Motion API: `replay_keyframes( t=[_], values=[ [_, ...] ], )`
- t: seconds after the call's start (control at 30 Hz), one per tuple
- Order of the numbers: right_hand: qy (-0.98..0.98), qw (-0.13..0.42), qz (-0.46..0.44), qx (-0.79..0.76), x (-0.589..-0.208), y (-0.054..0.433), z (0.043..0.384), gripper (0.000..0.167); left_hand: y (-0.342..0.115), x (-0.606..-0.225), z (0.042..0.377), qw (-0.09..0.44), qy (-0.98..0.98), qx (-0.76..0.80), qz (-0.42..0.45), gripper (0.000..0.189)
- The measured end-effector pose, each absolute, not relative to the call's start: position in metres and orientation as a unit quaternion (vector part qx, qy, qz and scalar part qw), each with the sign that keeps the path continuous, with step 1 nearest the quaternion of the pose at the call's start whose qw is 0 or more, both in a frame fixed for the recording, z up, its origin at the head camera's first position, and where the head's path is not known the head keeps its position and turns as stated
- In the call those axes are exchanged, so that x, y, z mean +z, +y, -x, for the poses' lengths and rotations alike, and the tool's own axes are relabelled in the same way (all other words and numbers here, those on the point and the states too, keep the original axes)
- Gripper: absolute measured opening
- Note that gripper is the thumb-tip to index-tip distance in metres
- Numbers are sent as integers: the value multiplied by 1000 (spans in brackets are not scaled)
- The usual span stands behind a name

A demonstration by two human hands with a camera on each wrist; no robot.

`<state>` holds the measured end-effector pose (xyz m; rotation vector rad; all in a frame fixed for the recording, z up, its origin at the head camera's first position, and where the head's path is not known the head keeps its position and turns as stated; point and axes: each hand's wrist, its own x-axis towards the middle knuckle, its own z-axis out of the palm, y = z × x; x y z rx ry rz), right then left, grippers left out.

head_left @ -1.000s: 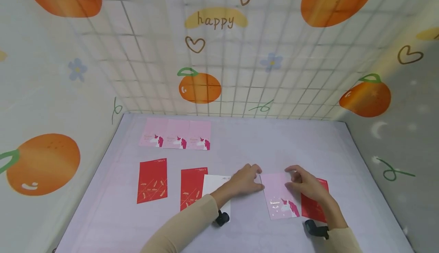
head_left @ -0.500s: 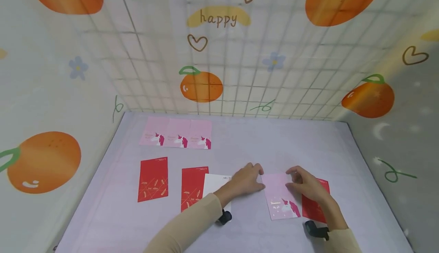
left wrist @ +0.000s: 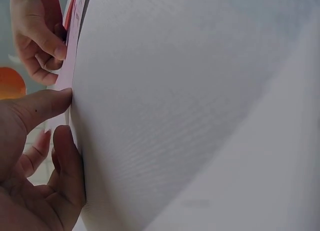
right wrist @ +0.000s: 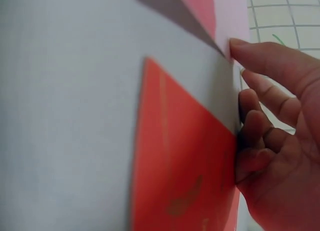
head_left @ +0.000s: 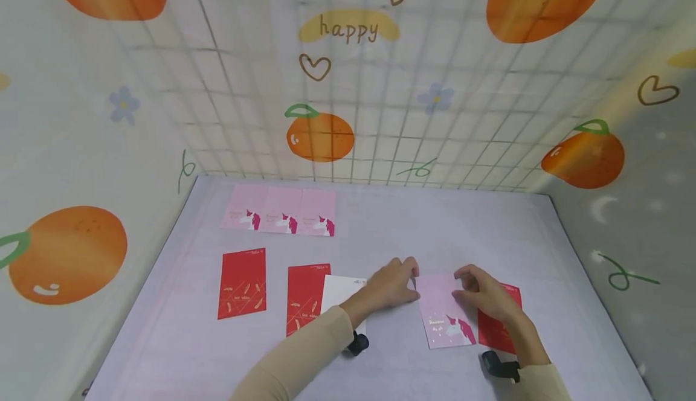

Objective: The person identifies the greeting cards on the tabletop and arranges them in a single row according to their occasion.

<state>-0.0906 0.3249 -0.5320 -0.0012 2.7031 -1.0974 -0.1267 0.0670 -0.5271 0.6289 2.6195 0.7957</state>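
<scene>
A pink card [head_left: 443, 313] with a unicorn print lies in front of me, on the right half of the table, between both hands. My left hand [head_left: 393, 284] pinches its left edge near the far corner, thumb and index finger bent at the rim. At the opposite edge, my right hand [head_left: 486, 289] has its thumb and index finger on the card. In the right wrist view the pink card [right wrist: 232, 21] stands slightly off the table and casts a shadow. A red card [head_left: 493, 328] lies partly hidden under the right hand and forearm.
A white card [head_left: 339, 292] overlaps a red card [head_left: 307, 298], partly covered by my left sleeve. Farther left lies another red card [head_left: 242, 283]. Three pink unicorn cards [head_left: 280, 208] lie side by side at the back left. Printed cloth walls [head_left: 348, 87] enclose the table.
Both hands keep almost the same place on the pink card. Its far left corner now shows a thin dark gap by the left fingers. The head view has shifted slightly.
</scene>
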Motion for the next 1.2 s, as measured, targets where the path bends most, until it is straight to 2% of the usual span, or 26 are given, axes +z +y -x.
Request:
replay_keyframes(
  t=[0.43, 0.7, 1.0, 1.2],
  values=[
    [914, 122, 18, -386, -530, 325, 92, 60, 65, -528, 127, 161, 917, 258, -258, 29],
    [913, 120, 32, -389, -530, 324, 92, 61, 67, -528, 126, 166, 921, 244, -254, 36],
    [911, 109, 11, -399, -529, 319, 94, 44, 70, -532, 123, 136, 900, 314, -271, 26],
    [911, 100, 3, -400, -529, 321, 92, 42, 69, -531, 123, 153, 885, 358, -256, 25]
  ],
)
